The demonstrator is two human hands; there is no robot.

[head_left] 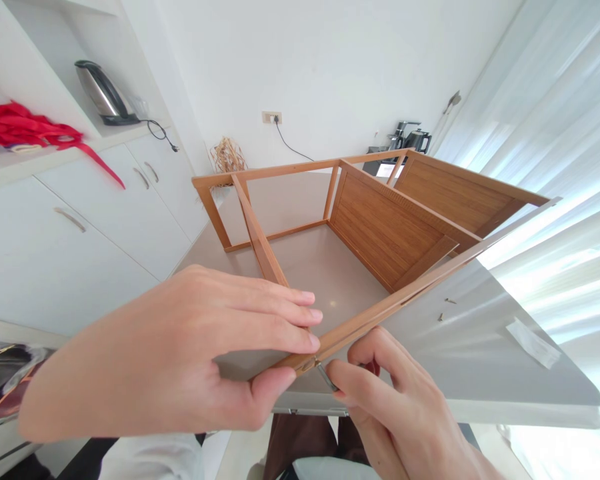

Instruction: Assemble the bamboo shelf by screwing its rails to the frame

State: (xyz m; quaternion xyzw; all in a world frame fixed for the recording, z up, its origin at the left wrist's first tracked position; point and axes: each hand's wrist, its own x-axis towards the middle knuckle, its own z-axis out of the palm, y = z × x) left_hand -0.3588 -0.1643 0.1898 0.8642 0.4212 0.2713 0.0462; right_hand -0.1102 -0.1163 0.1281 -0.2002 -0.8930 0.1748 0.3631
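A brown wooden shelf unit [370, 316] lies on its side, its long near rail running from between my hands up to the right. My left hand [195, 340] grips the near end of that rail, fingers over the top and thumb on the near side. In my right hand [395, 393], between curled fingers, is a thin metal hex key [327, 377]. Its tip meets the rail's outer face at the corner, just beside my left thumb. Whether the tip sits in a screw head is too small to tell. Slatted panels [387, 227] span the unit further right.
Two small screws [450, 301] and a white strip [533, 342] lie on the grey table [490, 360] at right. Behind stand a dried straw bundle [229, 157] and a dark kettle [419, 140]. A steel kettle [105, 93] and red cloth [25, 127] occupy the left cabinet.
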